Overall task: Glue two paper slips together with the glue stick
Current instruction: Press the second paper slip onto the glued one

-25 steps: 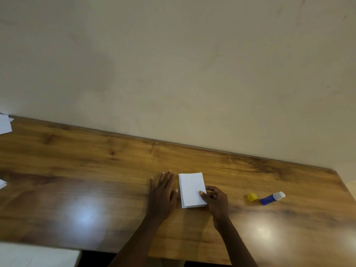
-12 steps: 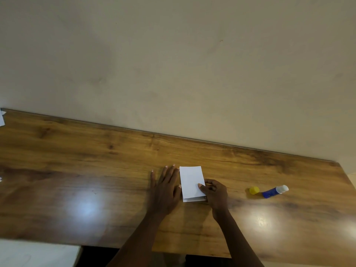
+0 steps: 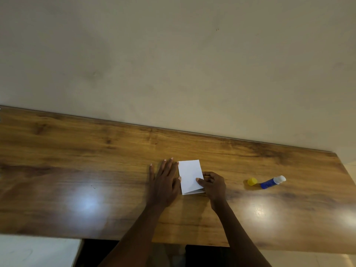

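– Wood counter [image 3: 77, 151], plain wall behind: our paper slips [image 3: 189, 174] lie stacked mid-counter, the lower one peeking out near us.
– Our left hand [image 3: 165, 182] lies flat against their left edge, our right hand [image 3: 213, 185] pinches the right edge; uneven pressure could set them skewed.

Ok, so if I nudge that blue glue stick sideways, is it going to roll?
Probably: the glue stick lies on its side, a round tube on a glossy table. It looks small and likely light. Its yellow cap is off, so the exposed tip may smear.
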The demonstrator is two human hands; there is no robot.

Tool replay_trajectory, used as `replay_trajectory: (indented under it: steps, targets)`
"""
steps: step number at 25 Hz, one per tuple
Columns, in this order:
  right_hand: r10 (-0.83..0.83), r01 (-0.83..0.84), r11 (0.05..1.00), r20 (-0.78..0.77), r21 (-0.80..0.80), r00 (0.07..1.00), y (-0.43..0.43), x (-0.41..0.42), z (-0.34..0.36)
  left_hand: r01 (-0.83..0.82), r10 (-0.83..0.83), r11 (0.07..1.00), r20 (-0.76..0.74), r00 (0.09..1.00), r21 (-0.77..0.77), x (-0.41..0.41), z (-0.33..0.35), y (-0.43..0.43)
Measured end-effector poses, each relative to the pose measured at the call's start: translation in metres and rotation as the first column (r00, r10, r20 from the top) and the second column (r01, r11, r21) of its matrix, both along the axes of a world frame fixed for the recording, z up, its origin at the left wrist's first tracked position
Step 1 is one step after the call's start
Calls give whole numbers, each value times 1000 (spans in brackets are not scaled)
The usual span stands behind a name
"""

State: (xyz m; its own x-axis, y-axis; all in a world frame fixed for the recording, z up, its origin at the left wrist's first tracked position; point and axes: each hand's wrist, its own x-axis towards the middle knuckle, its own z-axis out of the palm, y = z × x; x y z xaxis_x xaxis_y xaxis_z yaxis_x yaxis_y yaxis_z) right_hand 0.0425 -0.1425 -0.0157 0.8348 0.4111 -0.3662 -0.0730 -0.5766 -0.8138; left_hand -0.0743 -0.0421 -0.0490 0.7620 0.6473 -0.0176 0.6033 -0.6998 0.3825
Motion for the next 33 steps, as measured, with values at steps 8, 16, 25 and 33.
replay_trajectory:
  steps: [8, 16, 25, 33]
  targets:
    - [62, -33, 994, 274, -106, 960, 7, -8, 0, 25, -25, 1000, -19, 1000, 7, 1, 0, 2]
    - [254, -99, 934, 443, -342, 860, 5, -18, -4, 32, -31, 999, -32, 999, 16, 1, 2, 2]
    - [586, -351, 752, 323, -558, 743, 26, -11, -8, 25, -25, 1000, -60, 998, -10, 1, 0, 2]
    - [497, -250, 792, 350, -557, 794, 15, 0, -12, 16, -16, 1000, -51, 999, 7, 1, -2, 3]
